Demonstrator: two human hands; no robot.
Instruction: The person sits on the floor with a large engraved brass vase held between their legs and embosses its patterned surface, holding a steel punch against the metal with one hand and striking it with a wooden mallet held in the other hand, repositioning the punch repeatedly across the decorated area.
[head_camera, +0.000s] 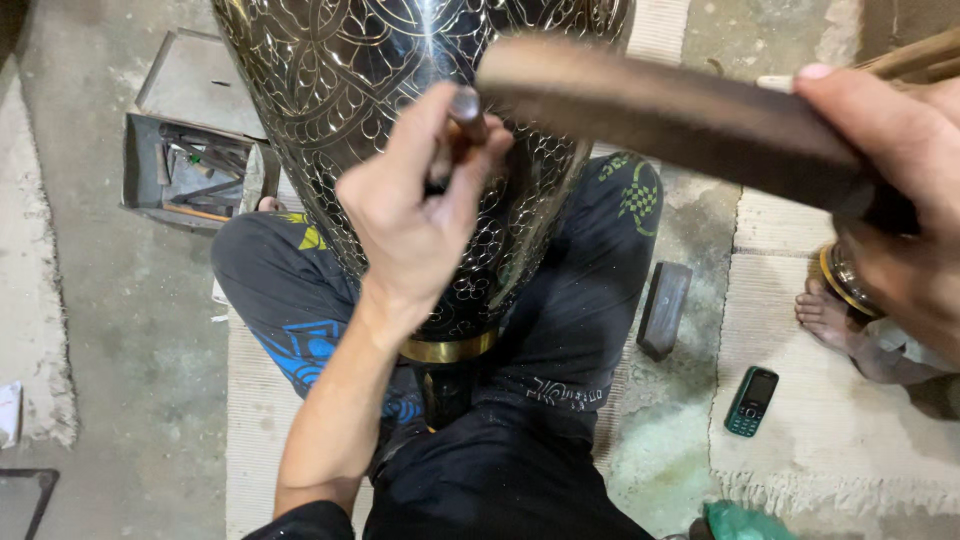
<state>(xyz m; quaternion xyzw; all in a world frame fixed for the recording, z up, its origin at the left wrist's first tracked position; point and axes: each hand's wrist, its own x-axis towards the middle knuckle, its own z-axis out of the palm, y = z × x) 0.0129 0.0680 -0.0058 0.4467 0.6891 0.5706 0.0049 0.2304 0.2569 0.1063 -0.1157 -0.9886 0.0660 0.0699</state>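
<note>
A large dark metal vase (360, 70) with fine engraved floral patterns rests between my legs, its brass band (447, 350) low down. My left hand (415, 215) is shut on a small chisel (463, 115) whose tip is pressed against the vase's wall. My right hand (900, 190) grips a dark wooden mallet (660, 110), held up to the right with its flat end just above the chisel's head.
An open metal box of tools (190, 170) sits at the left on the concrete floor. A dark block (664, 310) and a small green phone (751, 401) lie at the right on a woven mat (800, 440). Another person's bare foot (830, 315) rests there.
</note>
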